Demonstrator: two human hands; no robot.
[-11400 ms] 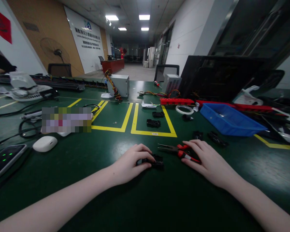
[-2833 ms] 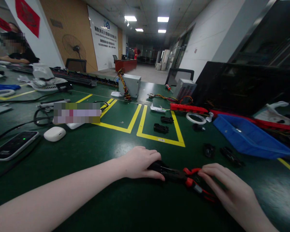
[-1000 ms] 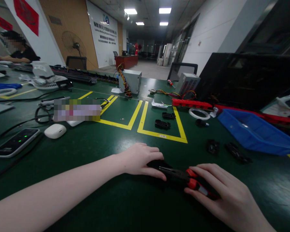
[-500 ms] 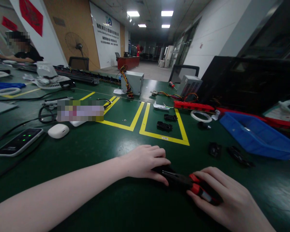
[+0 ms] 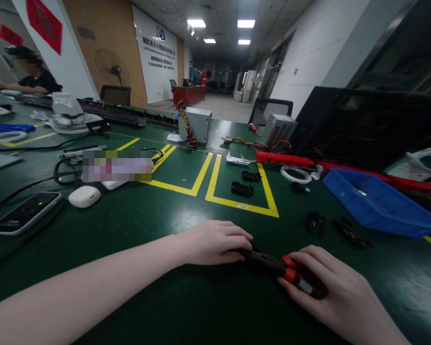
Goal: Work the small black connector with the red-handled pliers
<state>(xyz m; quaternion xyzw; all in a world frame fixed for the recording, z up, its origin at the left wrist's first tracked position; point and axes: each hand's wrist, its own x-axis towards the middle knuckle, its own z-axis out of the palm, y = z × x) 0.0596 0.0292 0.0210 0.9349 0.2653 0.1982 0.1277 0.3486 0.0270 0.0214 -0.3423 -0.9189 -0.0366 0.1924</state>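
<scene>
My right hand (image 5: pixel 330 282) is wrapped round the red-and-black handles of a pair of pliers (image 5: pixel 267 263), whose dark jaws point left. At the jaw tips, my left hand (image 5: pixel 215 244) is closed, thumb and fingers pinched on a black part that is mostly hidden by the fingers. Past my hands, two black plastic parts (image 5: pixel 242 189) lie inside a yellow-taped rectangle (image 5: pixel 244 207). Two more black pieces, one roundish (image 5: pixel 315 223) and one long (image 5: pixel 352 233), rest beyond my right hand.
A blue plastic tray (image 5: pixel 377 201) stands at the right, with a white ring (image 5: pixel 296 175) and red strip (image 5: pixel 285 158) behind it. Metal boxes with wires (image 5: pixel 197 125) stand further back. At left are a white case (image 5: pixel 84 196), a black device (image 5: pixel 25 213) and cables. A person (image 5: pixel 36 76) sits far left.
My left thumb has drawn up closer to the fingers, covering more of the black part. The pliers stay in my right hand, almost unmoved. The view has shifted slightly.
</scene>
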